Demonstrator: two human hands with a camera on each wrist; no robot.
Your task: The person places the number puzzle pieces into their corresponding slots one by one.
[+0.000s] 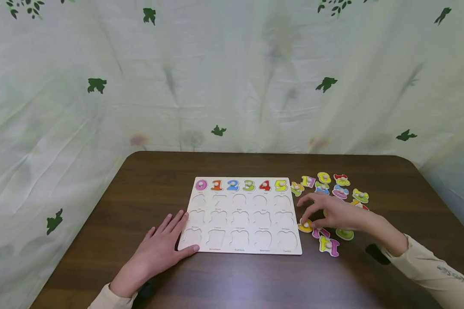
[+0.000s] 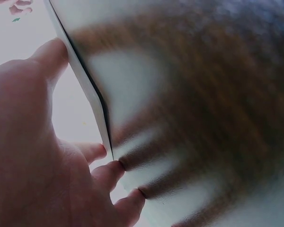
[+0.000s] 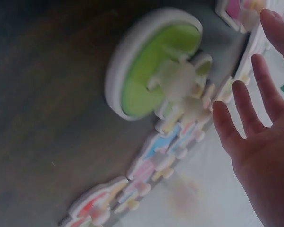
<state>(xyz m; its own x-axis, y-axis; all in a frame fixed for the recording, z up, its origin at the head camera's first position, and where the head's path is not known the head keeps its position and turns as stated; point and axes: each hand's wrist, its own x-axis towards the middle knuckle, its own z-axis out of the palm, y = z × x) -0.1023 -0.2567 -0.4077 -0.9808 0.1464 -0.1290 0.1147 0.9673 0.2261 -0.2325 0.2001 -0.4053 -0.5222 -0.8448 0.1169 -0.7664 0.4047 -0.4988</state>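
A white number puzzle board (image 1: 251, 231) lies on the table, its top row filled with coloured digits 0 to 5 and several recesses below. My left hand (image 1: 160, 246) rests on its left edge, fingers spread, thumb at the lower left corner. In the left wrist view, the fingertips (image 2: 132, 198) touch the board's surface. Right of the board, my right hand (image 1: 332, 212) pinches the knob of a yellow number piece (image 1: 305, 227) with thumb and index finger, the other fingers extended. The right wrist view barely shows this contact.
Loose number pieces lie right of the board, including a yellow-and-purple one (image 1: 328, 246), a green one (image 1: 345, 234) and a red-and-yellow one (image 1: 341, 179). Some are partly hidden under the right hand. A leaf-printed curtain (image 1: 232, 86) hangs behind the brown table (image 1: 162, 167).
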